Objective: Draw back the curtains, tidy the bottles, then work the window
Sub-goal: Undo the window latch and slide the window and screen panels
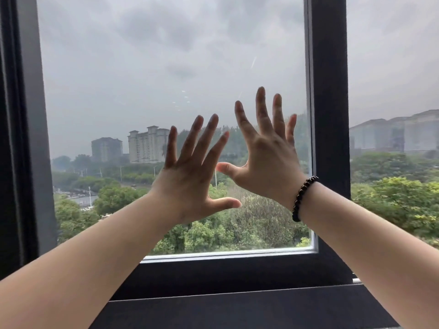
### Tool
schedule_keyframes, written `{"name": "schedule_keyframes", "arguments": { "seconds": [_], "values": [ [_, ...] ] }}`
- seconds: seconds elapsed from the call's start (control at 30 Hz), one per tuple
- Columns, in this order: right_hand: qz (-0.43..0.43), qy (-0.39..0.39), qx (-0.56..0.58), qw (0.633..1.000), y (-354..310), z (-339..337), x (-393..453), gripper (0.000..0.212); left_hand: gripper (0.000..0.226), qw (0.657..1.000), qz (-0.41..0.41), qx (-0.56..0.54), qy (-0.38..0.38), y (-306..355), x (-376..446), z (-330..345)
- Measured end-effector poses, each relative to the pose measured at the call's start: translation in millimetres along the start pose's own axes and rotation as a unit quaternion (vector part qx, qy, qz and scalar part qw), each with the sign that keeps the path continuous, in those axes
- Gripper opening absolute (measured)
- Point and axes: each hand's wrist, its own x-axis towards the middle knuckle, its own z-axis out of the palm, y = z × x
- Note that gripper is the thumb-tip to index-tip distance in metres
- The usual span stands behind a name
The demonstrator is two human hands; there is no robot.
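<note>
A dark-framed window sash (330, 115) fills the view, its glass pane (154, 67) showing grey sky, trees and distant towers. My left hand (190, 176) is spread flat against the lower middle of the pane, fingers straight and fanned. My right hand (266, 160) lies flat on the glass just to its right and a little higher, fingers also spread, a black bead bracelet (303, 198) on its wrist. Neither hand holds anything. No curtains or bottles are in view.
The sash's bottom rail (225, 274) runs under my forearms, above a dark sill (237, 309). A second pane (392, 91) lies to the right of the vertical frame bar. The dark outer frame (23, 138) stands at the left edge.
</note>
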Motion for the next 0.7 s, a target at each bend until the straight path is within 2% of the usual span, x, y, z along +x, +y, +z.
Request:
{"name": "schedule_keyframes", "arguments": {
  "seconds": [0.2, 0.33, 0.5, 0.7],
  "values": [
    [-0.025, 0.005, 0.033, 0.999, -6, -4, 8, 0.109, 0.123, 1.0, -0.011, 0.016, -0.008, -24, -6, -4],
    [0.018, 0.068, -0.024, 0.997, 4, -8, 10, 0.11, 0.122, 0.999, -0.011, 0.037, -0.011, -35, -4, -9],
    [0.06, 0.04, -0.043, 0.996, -9, 2, 3, 0.111, 0.118, 0.999, -0.022, 0.043, -0.015, -44, -32, -8],
    [0.065, 0.003, -0.006, 0.998, -18, 4, 5, 0.106, 0.127, 0.997, 0.002, 0.076, -0.007, -20, -35, 8]
  ]
}}
